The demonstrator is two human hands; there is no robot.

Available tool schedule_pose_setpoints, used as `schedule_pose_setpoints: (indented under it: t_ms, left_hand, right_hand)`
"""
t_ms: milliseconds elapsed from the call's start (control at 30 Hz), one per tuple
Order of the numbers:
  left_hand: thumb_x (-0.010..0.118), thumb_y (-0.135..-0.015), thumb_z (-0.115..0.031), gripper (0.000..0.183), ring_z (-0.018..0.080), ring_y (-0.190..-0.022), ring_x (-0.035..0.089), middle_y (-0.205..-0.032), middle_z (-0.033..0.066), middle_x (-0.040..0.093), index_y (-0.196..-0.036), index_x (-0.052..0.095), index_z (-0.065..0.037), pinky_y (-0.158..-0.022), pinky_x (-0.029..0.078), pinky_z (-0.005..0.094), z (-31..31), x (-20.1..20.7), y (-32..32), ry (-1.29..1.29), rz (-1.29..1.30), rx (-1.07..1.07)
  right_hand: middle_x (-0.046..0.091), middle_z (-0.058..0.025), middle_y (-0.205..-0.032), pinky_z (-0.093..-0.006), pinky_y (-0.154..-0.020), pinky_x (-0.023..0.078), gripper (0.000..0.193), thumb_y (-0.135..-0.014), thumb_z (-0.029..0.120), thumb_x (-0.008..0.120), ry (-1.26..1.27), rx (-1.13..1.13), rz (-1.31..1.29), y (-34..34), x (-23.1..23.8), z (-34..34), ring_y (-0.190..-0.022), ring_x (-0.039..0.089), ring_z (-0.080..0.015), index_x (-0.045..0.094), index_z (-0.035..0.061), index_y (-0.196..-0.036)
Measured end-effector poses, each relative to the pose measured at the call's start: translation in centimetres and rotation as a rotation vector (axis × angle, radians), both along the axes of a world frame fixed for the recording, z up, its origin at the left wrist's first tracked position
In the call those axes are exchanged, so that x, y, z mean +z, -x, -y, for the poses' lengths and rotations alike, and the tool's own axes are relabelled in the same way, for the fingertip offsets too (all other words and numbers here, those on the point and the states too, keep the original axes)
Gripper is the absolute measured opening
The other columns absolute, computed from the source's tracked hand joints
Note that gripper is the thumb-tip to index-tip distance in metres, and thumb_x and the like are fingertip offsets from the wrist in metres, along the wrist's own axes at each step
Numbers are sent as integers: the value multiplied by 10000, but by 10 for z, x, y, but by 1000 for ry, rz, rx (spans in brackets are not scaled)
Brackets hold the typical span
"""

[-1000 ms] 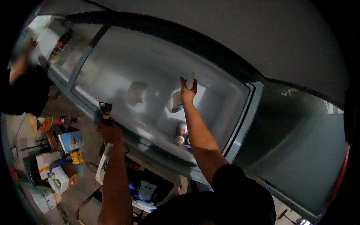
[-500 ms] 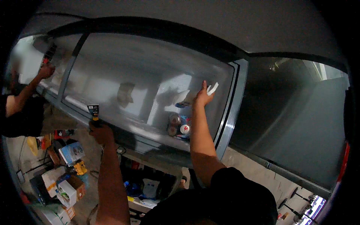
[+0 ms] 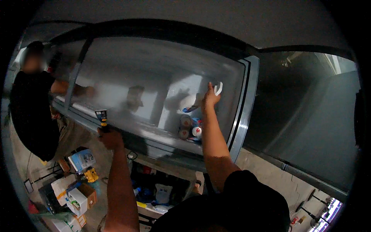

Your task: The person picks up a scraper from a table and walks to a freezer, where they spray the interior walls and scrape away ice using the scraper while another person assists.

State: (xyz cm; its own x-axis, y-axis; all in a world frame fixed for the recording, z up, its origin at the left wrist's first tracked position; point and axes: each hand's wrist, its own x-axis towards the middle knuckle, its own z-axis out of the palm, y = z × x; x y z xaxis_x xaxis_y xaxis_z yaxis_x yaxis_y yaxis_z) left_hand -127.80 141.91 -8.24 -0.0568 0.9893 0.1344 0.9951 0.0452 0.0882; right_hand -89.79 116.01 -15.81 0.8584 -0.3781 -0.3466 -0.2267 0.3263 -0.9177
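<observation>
My left hand [image 3: 111, 138] is closed on a putty knife [image 3: 102, 116], held upright by the front rim of a grey chest freezer [image 3: 170, 149]. A label covers the putty knife's blade, and its handle shows yellow and black. My right arm reaches down inside the freezer. There my right hand [image 3: 210, 99] is closed round what looks like a white spray bottle [image 3: 188, 103], with blue on its label. A white curved part sticks out past the fingers on the right; the grip hides the bottle's middle. Below the bottle stand several round-topped cans [image 3: 185, 123] in a cluster.
At the far left a person [image 3: 33, 100] in black reaches an arm into the freezer. A frame bar [image 3: 78, 71] crosses the opening there. A dark panel [image 3: 301, 127] lies to the right. Boxes [image 3: 78, 201] and a filled black crate [image 3: 164, 179] sit below the freezer.
The other person has leaned into view, arm now inside the freezer. The view has shifted slightly. Both my hands keep their holds, and the bottle has tipped a little.
</observation>
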Motion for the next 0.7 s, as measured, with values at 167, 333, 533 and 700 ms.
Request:
schedule_pose_setpoints:
  t_ms: [167, 333, 533, 700]
  left_hand:
    - [534, -894, -311, 508, 409, -883, 610, -1159, 207, 487, -1369, 405, -184, -719, 498, 533, 12, 11, -1, -14, 156, 58]
    - [515, -901, -301, 478, 417, -883, 605, -1137, 203, 498, -1354, 424, -180, -715, 497, 534, 3, 11, 3, 0, 249, 123]
    - [527, -892, -305, 471, 408, -872, 606, -1108, 195, 513, -1339, 442, -182, -698, 501, 529, 3, 13, 4, -28, 109, 182]
    - [521, -891, -278, 457, 395, -847, 612, -1104, 193, 516, -1333, 453, -183, -683, 505, 518, -9, 4, 27, -83, 65, 126]
  right_hand:
    - [632, -82, -855, -359, -681, 462, 396, -713, 142, 800, -7, 35, -122, 18, -7, -18, -738, 577, -203, 599, 7, -1026]
    - [586, -29, -794, -298, -637, 429, 345, -712, 123, 799, 16, 159, -18, 30, 3, -61, -702, 522, -144, 590, 8, -962]
    - [580, -1, -799, -274, -681, 415, 309, -717, 152, 794, 112, 391, 150, 44, -6, -105, -713, 518, -133, 591, 35, -918]
    - [581, -16, -814, -298, -706, 421, 373, -705, 155, 807, -103, 458, -15, 62, -11, -139, -728, 523, -154, 594, 27, -983]
